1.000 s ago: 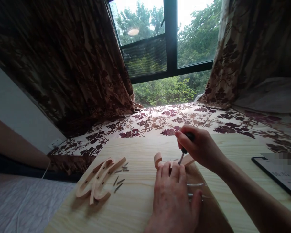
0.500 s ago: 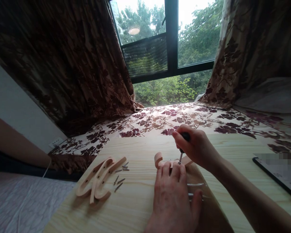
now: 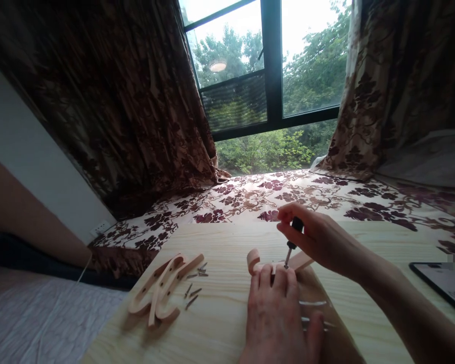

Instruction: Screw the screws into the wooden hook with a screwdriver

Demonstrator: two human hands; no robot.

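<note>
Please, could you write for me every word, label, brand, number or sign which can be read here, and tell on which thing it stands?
"00": on the phone, faint and tilted; any further digits are cut off or unclear.
Top of the phone's screen: pixelated, not readable.
Screwdriver, wooden hooks, board: no readable text.

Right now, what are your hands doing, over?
Left hand flat on curved wooden piece. Right hand holding screwdriver, tip at the piece. Loose screws lie left, clear of both hands.
</note>
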